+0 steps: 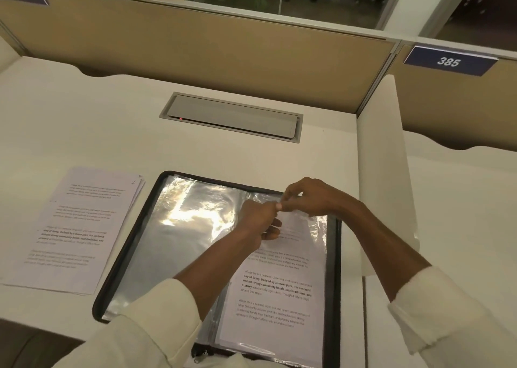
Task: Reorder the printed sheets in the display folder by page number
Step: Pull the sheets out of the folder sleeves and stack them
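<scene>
- The display folder (334, 255) lies open on the desk (84, 116), with its black zipped rim up and its near edge at the desk's front edge.
- The left hand (258, 218) is held over the upper part of the folder's right half. Its grip is closed to a pinch, with thumb and forefinger pressed on the top edge of the right pocket (316, 227) and the other fingers curled beneath.
- The right hand (310, 197) is placed just beside the left hand, at the folder's far edge. Its grip is likewise narrowed to a thumb-and-forefinger pinch on the same top edge, and the fingertips of the two hands almost touch.
- Whether only the clear plastic is caught, or also the paper inside, cannot be told.
- A printed sheet (277, 292) is seen inside the right pocket, with several blocks of text, one partly in bold. Its upper part is hidden by the hands and by glare.
- The folder's left pocket (181, 227) is covered by a bright reflection.
- A loose stack of sheets (78, 227) lies on the desk just left of the folder, slightly fanned at its far corner.
- A grey cable hatch (232, 117) is set into the desk beyond the folder, well apart from it.
- A white side divider (380, 158) stands right of the folder, and a number plate (449, 61) marked 385 is fixed beyond it.
</scene>
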Available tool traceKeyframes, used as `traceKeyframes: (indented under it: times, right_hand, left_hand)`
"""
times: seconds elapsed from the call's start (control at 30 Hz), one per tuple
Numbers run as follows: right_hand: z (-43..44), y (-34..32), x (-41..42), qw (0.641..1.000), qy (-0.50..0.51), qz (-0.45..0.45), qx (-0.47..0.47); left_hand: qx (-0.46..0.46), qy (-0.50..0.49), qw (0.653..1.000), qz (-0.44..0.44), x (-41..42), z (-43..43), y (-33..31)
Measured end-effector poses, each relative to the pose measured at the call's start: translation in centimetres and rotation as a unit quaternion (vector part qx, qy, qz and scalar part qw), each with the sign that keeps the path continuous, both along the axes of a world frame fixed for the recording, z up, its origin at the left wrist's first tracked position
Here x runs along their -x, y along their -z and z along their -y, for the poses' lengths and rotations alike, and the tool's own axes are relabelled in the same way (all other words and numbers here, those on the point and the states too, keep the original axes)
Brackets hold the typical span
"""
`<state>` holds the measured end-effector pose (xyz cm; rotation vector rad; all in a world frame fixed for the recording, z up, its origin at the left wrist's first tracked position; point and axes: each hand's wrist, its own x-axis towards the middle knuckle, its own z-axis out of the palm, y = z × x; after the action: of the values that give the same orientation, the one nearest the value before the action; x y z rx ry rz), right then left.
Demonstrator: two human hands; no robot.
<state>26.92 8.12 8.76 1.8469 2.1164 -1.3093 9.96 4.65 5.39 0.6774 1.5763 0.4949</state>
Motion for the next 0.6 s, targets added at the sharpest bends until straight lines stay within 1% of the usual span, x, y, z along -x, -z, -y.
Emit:
traceKeyframes:
  times: [0.03,0.1,0.17,0.23,0.37,0.4,0.43,0.47,0.5,0.53,0.57,0.6]
  right_hand:
    - [-0.7,0.0,0.3,0.999,0.0,0.004,0.036]
    - [-1.9,0.1,1.0,0.994,0.032,-0.025,0.104]
    - [-3.0,0.0,1.5,0.988,0.071,-0.041,0.13]
    - [-4.1,-0.3,2.1,0.989,0.063,0.001,0.131]
    - [-5.1,-0.3,3.4,0.982,0.002,0.108,0.156]
    - [-5.3,0.1,3.5,0.977,-0.006,0.135,0.164]
    - [-5.5,0.5,3.6,0.972,-0.015,0.16,0.172]
    - [-5.6,0.8,3.6,0.967,-0.022,0.179,0.181]
    - [-5.8,1.3,3.5,0.961,-0.027,0.192,0.195]
    - [-5.9,1.6,3.4,0.957,-0.033,0.202,0.207]
    - [-5.9,1.8,3.3,0.952,-0.037,0.21,0.219]
    - [-5.9,1.8,3.3,0.949,-0.043,0.215,0.224]
  left_hand:
    - [0.0,-0.011,1.0,0.004,0.1,0.1,0.1]
    - [0.002,-0.025,1.0,0.009,0.4,0.2,0.0]
    - [-0.003,-0.027,1.0,0.009,0.5,0.4,-0.1]
    - [-0.017,-0.032,0.999,0.008,0.4,0.7,-0.2]
    - [-0.045,-0.051,0.998,0.0,-0.2,1.3,0.0]
    - [-0.055,-0.044,0.997,-0.028,-0.2,1.6,0.3]
    - [-0.078,-0.019,0.993,-0.081,0.0,1.9,0.8]
    - [-0.116,0.019,0.982,-0.151,0.4,2.3,1.4]
    - [-0.163,0.066,0.959,-0.223,1.0,2.8,2.4]
    - [-0.21,0.112,0.928,-0.286,1.6,3.5,3.2]
    - [-0.245,0.15,0.898,-0.334,2.3,4.2,4.1]
    - [-0.275,0.178,0.873,-0.363,3.0,4.9,4.9]
